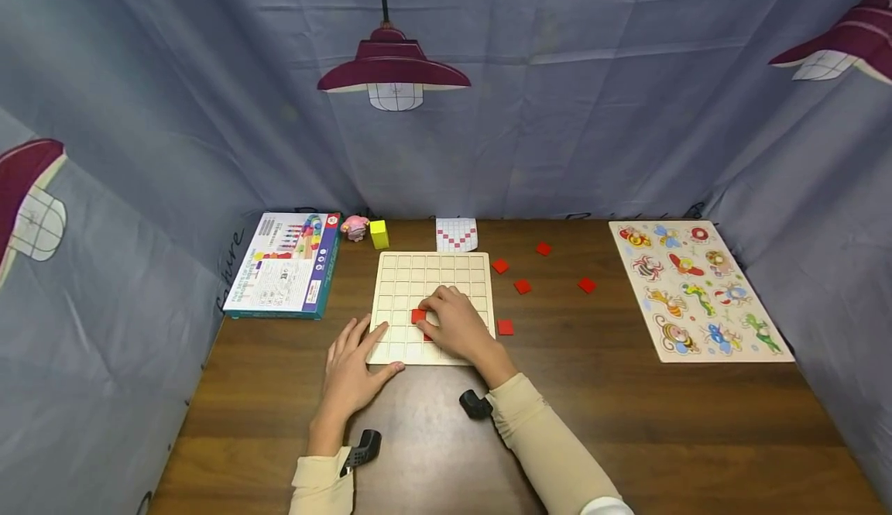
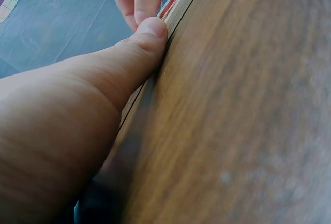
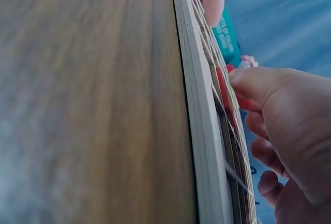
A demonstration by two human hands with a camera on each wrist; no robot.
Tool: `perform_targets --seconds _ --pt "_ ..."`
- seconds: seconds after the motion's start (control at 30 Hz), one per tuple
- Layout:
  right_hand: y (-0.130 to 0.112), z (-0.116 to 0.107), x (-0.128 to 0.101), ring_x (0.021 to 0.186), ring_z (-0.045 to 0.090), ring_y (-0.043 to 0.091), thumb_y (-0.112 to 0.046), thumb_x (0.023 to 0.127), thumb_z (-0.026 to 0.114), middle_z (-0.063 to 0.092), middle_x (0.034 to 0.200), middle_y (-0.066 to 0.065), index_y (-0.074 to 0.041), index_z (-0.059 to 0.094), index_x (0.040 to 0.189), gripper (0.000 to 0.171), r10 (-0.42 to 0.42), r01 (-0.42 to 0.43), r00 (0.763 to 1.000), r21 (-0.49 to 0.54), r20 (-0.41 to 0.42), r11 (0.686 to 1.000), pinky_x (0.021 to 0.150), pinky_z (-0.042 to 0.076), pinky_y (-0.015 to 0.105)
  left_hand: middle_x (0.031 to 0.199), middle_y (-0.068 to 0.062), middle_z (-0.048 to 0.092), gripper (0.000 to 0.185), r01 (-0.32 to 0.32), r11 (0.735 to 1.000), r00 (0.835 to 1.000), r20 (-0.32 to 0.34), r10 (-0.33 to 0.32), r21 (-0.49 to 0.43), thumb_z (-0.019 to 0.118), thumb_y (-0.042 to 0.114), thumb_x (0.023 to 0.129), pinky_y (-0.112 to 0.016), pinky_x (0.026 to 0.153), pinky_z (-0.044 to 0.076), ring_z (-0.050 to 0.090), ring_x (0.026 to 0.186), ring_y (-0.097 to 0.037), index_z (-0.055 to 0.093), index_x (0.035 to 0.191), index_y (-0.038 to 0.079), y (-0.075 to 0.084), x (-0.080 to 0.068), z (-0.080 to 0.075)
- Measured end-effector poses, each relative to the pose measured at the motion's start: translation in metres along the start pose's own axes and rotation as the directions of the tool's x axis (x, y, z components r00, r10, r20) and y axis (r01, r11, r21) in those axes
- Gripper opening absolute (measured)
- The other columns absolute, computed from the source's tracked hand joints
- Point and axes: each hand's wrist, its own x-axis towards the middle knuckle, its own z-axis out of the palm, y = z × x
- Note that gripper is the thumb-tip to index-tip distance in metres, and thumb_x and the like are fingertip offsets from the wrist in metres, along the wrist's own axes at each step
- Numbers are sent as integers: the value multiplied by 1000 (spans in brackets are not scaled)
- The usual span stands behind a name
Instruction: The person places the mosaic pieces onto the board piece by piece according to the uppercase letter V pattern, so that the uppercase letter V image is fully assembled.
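On the brown table [image 1: 627, 414], the right hand [image 1: 456, 325] pinches a red tile [image 1: 417, 316] at the board's [image 1: 397, 296] squares, and the left hand [image 1: 351, 372], fingers spread and holding nothing, touches its edge; pressing flat and square should work best.

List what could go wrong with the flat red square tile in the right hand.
The right hand might misplace the flat red square tile, as the pale wooden grid board has many similar cells. The left hand, touching the board, could nudge it askew.
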Motion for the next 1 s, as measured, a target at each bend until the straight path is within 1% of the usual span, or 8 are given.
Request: perform_targets --seconds 0.17,0.37,0.53,0.63,0.73,0.83,0.9,1.0 --pt "-5 0 4 98 58 19 -34 94 73 65 104 -2 -17 76 111 25 7 -6 1000 -38 23 999 91 51 36 165 -9 36 80 20 1000 1000 19 -19 -12 76 60 83 -68 120 21 22 155 -36 51 152 28 1 0 -3" --pt "-13 -4 7 95 59 19 -34 92 75 67 101 -3 -18 78 109 24 43 -41 998 -59 42 997 87 50 35 165 -10 36 80 23 1000 1000 20 -22 -22 77 59 83 -69 119 21 21 155 -37 51 151 26 0 0 -3" --pt "-14 -4 6 94 59 18 -34 91 77 70 103 -3 -17 80 109 25 63 -62 997 -30 43 998 85 50 34 165 -10 35 80 26 999 999 32 -26 -20 77 58 83 -68 119 20 21 156 -37 51 152 27 1 -1 -2" --pt "-13 -4 3 95 59 19 -35 91 77 70 106 -2 -18 79 113 28 62 -62 997 -2 40 998 85 51 35 165 -10 35 80 33 999 999 40 -32 -24 76 59 84 -68 120 20 21 156 -37 51 152 27 1 -1 -3" --pt "-6 -8 -4 98 59 20 -34 90 78 68 107 0 -16 77 118 34 74 -76 997 49 39 996 88 52 36 166 -8 33 80 37 999 998 50 -35 -24 75 60 84 -67 121 20 20 157 -35 50 153 28 1 0 -2" --pt "6 -17 -16 99 59 21 -29 89 80 67 106 3 -11 76 122 37 94 -97 995 130 32 987 87 51 36 166 -9 33 80 29 999 999 43 -28 -26 75 60 84 -66 120 20 20 156 -35 50 153 27 1 2 0" --pt "18 -27 -27 99 59 22 -26 87 82 67 106 4 -10 75 123 40 110 -113 994 166 24 980 88 51 37 166 -9 34 81 25 999 999 34 -24 -28 76 60 83 -66 120 21 21 156 -35 50 152 27 1 2 0" --pt "41 -42 -45 101 59 24 -25 86 84 67 109 6 -9 72 127 45 138 -139 990 179 16 974 89 51 41 165 -9 35 81 19 999 1000 19 -18 -26 77 59 83 -66 120 21 22 156 -36 50 152 27 -1 2 0"
